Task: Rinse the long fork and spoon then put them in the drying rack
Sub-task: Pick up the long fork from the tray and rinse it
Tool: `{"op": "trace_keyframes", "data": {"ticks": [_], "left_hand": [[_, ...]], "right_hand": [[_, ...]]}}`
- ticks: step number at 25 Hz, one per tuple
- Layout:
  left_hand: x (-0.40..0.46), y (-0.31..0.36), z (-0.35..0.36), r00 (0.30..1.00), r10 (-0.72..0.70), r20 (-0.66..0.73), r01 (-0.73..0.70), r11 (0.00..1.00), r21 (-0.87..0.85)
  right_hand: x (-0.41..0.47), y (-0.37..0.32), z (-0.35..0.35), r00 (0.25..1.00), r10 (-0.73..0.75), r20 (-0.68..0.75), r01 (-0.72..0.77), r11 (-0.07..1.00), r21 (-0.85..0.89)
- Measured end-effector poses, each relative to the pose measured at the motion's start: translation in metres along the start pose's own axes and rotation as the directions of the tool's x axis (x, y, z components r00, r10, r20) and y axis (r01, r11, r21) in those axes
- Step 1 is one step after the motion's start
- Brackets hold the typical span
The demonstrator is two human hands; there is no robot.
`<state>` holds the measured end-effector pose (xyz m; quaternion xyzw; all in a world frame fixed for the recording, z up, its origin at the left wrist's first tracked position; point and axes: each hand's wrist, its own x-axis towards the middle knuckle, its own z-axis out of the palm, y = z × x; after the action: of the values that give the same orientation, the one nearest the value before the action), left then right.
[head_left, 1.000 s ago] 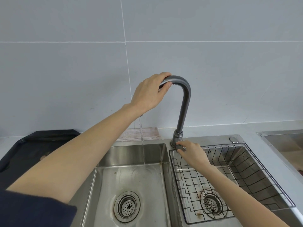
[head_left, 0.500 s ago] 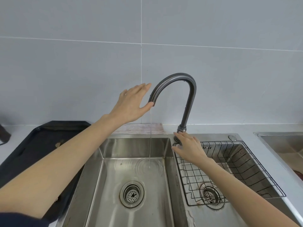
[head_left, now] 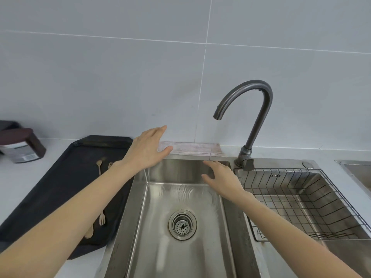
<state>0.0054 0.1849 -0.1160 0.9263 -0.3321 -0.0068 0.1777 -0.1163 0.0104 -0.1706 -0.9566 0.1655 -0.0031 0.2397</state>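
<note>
Several pale wooden utensils lie on a black tray (head_left: pixel 60 189) left of the sink: a spoon (head_left: pixel 99 166) and a fork head (head_left: pixel 110 165) near the tray's back, another fork (head_left: pixel 102 218) and spoon (head_left: pixel 89 234) nearer me. My left forearm hides their middles, so I cannot tell which are the long ones. My left hand (head_left: pixel 148 151) hovers open over the left basin's back left corner, holding nothing. My right hand (head_left: pixel 222 179) is open over the basin's right side. The wire drying rack (head_left: pixel 313 199) sits in the right basin with nothing in it.
A grey gooseneck faucet (head_left: pixel 259 117) points over the left basin (head_left: pixel 160 247), and a thin stream of water (head_left: pixel 210 157) falls from it. A folded cloth (head_left: pixel 192 148) lies behind the sink. A dark jar (head_left: pixel 22 147) stands at the far left. Another steel basin (head_left: pixel 357 171) is at the right edge.
My left hand let go of the faucet spout and dropped down and left. My right hand left the faucet base and moved left over the basin. The view swung left, showing the tray.
</note>
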Motion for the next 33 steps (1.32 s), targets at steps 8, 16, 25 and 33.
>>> {"op": "trace_keyframes", "data": {"ticks": [8, 16, 25, 33], "left_hand": [[-0.029, -0.09, 0.019, 0.978, -0.19, 0.087, 0.198, 0.976, -0.086], [-0.055, -0.178, 0.045, 0.88, -0.445, 0.164, 0.463, 0.882, -0.092], [-0.074, -0.208, 0.081, 0.76, -0.598, 0.254, 0.632, 0.771, -0.076], [-0.063, -0.214, 0.096, 0.694, -0.657, 0.294, 0.702, 0.708, -0.076]], "right_hand": [[0.03, -0.078, 0.068, 0.995, -0.024, 0.096, 0.011, 0.991, 0.131], [0.059, -0.143, 0.14, 0.966, -0.031, 0.255, -0.037, 0.965, 0.258], [0.088, -0.182, 0.197, 0.906, -0.016, 0.423, -0.13, 0.941, 0.313], [0.1, -0.191, 0.217, 0.877, 0.022, 0.481, -0.233, 0.894, 0.384]]}}
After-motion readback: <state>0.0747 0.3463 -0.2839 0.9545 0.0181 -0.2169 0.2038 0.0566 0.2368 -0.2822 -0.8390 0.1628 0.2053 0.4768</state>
